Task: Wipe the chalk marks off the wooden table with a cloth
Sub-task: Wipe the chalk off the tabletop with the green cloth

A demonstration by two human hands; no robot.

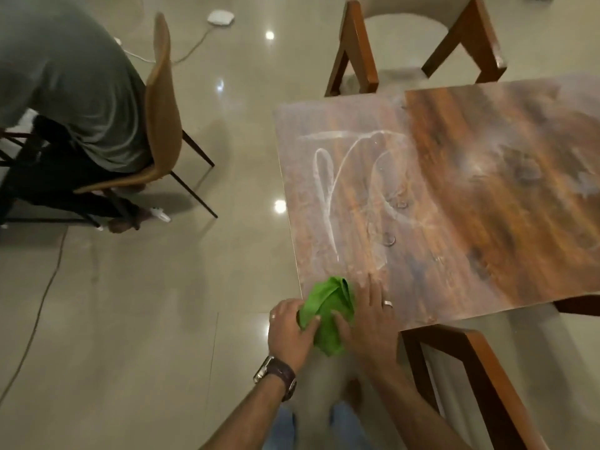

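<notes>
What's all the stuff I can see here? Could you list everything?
Wooden table: one, reddish brown, right of centre.
Chalk marks: white loops, on the table's near-left part.
Cloth: one, green, bunched at the table's near corner.
Wooden chairs: two, brown frames, one beyond the table, one at its near edge.
Tan chair: one, left, a seated person in a grey shirt on it.
White device: one, on the floor, top, cable attached.
Wristwatch: one, brown strap, left wrist.
Left hand: holds the cloth.
Right hand: ring on a finger, holds the cloth.
</notes>
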